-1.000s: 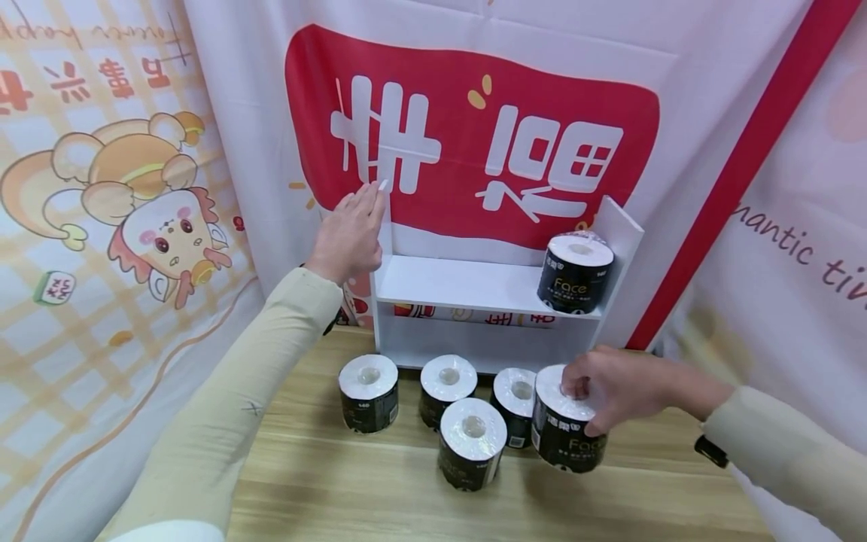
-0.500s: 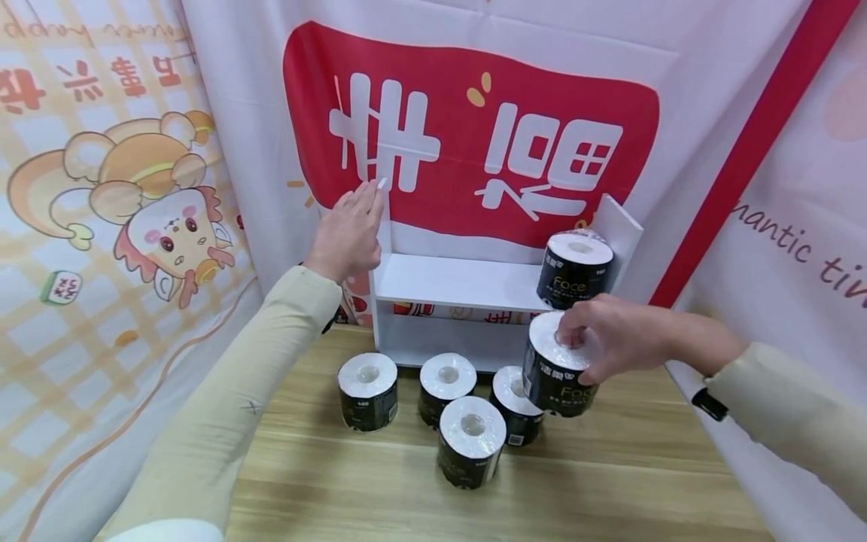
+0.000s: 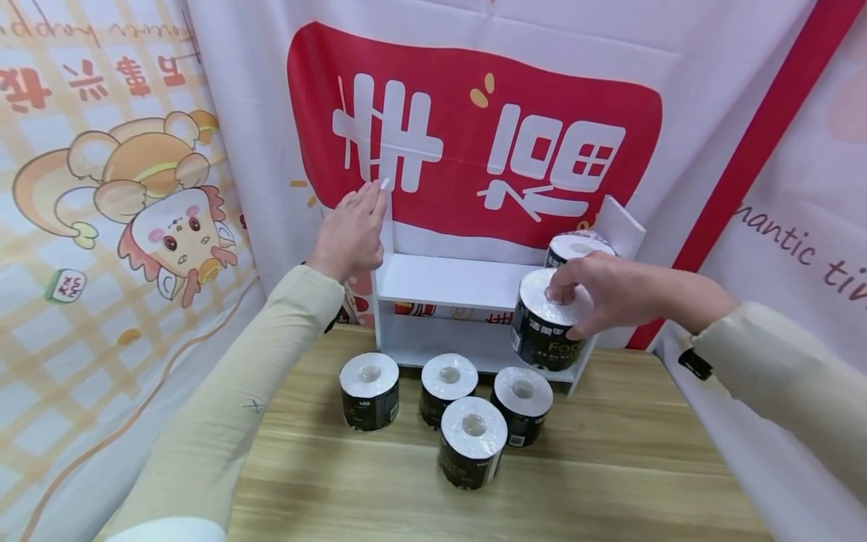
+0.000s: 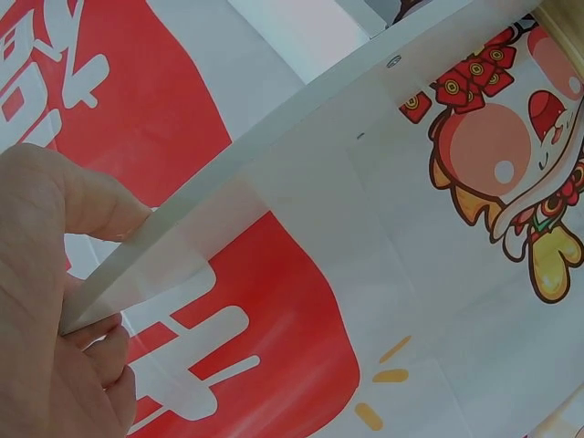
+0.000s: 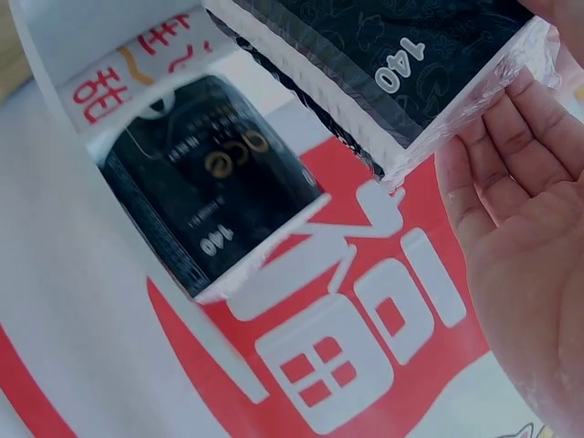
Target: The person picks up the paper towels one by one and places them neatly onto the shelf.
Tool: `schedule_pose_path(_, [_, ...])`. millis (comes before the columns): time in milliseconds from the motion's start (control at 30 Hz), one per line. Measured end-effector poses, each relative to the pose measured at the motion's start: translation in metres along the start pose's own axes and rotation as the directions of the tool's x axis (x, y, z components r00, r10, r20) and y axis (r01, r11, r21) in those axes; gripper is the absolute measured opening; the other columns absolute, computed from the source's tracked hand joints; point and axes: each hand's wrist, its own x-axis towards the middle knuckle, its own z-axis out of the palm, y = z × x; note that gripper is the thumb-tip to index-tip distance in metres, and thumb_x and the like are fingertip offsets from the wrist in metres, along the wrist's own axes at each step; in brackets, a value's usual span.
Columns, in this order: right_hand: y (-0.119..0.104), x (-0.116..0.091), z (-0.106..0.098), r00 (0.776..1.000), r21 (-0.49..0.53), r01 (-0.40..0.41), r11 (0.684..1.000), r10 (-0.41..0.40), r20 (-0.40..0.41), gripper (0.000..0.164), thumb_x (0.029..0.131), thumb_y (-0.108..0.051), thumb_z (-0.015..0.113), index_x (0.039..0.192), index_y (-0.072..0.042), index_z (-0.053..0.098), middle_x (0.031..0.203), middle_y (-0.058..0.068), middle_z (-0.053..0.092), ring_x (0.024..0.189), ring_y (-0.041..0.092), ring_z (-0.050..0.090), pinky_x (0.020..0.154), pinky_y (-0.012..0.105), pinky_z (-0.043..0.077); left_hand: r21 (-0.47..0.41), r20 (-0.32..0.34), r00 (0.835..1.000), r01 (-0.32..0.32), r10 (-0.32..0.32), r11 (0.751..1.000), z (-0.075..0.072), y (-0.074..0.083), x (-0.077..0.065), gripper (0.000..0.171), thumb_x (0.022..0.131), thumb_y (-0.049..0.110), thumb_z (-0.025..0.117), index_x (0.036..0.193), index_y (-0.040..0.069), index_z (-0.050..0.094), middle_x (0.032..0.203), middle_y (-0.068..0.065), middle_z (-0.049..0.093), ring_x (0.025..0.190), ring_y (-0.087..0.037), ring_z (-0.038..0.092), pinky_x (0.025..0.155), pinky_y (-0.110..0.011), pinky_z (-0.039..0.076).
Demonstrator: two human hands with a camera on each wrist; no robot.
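Observation:
A white two-tier shelf [image 3: 447, 280] stands against the back cloth. My left hand [image 3: 348, 235] pinches the top of its left side panel [image 4: 219, 169] between thumb and fingers, as the left wrist view shows. My right hand [image 3: 609, 292] holds a toilet paper roll [image 3: 545, 335] in a black wrapper by its white top, raised in front of the shelf's right half. Behind it, another roll [image 3: 579, 244] sits at the right end of the upper tier, partly hidden in the head view. Both the held roll [image 5: 392, 68] and the shelved roll [image 5: 214, 182] show in the right wrist view.
On the wooden table [image 3: 325, 489] in front of the shelf stand several more rolls: a left one [image 3: 369, 391], a middle one [image 3: 448, 380], a front one [image 3: 473, 444] and a right one [image 3: 521, 406]. Printed cloths [image 3: 122, 301] hang at the back and sides.
My right hand has lifted the held roll up from beside the right table roll toward the shelf's upper tier. The left hand keeps its place on the side panel.

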Motion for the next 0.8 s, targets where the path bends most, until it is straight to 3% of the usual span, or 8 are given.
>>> schedule_pose_path(367, [0.003,0.02,-0.02,0.998,-0.046,-0.027,0.999,0.025,-0.056,0.061,0.068,-0.025,0.1,0.124,-0.02,0.075,0.115,-0.002,0.074,0.107,0.019,0.064,0.091,0.05,0.064,0.009,-0.004,1.0,0.002,-0.002,1.0,-0.003,0.002,-0.002,0.098,0.087,0.025,0.08,0.165,0.0,0.027,0.173,-0.021,0.029,0.163,-0.039,0.026,0.131,-0.049,0.029])
schedule_pose_path(800, [0.005,0.039,-0.033,0.993,-0.02,-0.048,0.999,0.046,-0.105,0.061,0.073,-0.02,0.097,0.129,-0.016,0.075,0.122,0.005,0.075,0.11,0.025,0.067,0.099,0.059,0.06,0.002,0.006,1.0,0.006,-0.006,1.0,-0.007,0.004,-0.004,0.098,0.086,0.025,0.08,0.165,0.0,0.028,0.173,-0.021,0.029,0.163,-0.039,0.026,0.131,-0.049,0.029])
